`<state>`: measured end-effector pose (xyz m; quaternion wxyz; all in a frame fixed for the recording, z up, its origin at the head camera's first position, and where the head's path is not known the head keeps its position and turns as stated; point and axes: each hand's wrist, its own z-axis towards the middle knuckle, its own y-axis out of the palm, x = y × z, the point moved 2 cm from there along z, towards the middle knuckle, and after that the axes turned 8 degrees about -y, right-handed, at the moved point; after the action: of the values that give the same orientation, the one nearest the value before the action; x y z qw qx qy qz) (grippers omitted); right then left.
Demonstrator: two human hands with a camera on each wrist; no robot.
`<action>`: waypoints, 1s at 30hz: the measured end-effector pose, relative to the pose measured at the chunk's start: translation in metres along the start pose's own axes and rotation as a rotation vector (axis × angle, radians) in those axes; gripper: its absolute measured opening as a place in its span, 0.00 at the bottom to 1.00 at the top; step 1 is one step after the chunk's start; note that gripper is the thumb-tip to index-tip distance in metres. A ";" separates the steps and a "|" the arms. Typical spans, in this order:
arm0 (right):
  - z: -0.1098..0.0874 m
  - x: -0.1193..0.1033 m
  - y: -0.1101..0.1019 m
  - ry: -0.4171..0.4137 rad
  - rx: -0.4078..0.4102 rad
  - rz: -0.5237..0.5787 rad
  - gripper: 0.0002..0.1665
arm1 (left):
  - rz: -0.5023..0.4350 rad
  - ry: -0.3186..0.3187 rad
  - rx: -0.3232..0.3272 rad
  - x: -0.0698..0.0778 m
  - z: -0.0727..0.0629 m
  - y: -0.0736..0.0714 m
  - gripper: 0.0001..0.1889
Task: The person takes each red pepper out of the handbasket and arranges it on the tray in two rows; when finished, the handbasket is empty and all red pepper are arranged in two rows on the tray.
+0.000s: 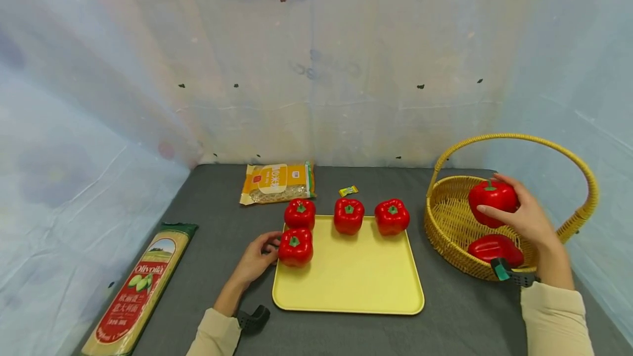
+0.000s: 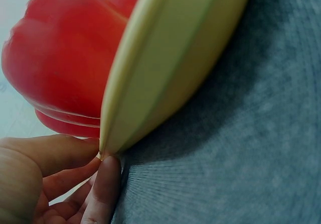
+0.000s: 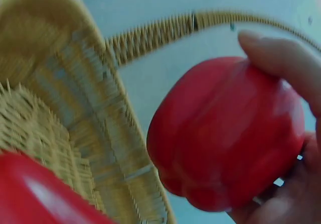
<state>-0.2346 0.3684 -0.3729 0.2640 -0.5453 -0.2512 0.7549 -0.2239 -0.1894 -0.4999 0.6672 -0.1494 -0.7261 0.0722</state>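
In the head view my right hand grips a red bell pepper with a green stem, held up over the wicker basket. The right wrist view shows thumb and fingers wrapped about that pepper, beside the basket's wall. Another red pepper lies on its side inside the basket. My left hand pinches the left rim of a yellow tray; the left wrist view shows thumb and fingertip on that rim. Right by these fingers sits a red bell pepper.
More bell peppers stand along the tray's far edge, one at the back left, others at the middle and right. Behind lie a grain bag and a small yellow packet. A spaghetti pack lies left. The basket's tall handle arches up.
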 end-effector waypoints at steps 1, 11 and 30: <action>-0.003 -0.005 0.003 -0.008 0.002 0.018 0.47 | 0.002 0.000 0.000 -0.001 0.000 0.000 0.21; -0.018 -0.053 0.052 -0.249 -0.005 0.300 0.46 | -0.006 0.007 0.001 -0.003 0.001 0.000 0.21; -0.020 -0.118 0.152 -0.451 -0.263 0.338 0.45 | -0.011 0.004 -0.001 -0.005 0.002 0.000 0.21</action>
<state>-0.2026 0.1789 -0.3983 -0.0006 -0.4277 -0.3048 0.8510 -0.2253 -0.1905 -0.5047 0.6689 -0.1459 -0.7257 0.0676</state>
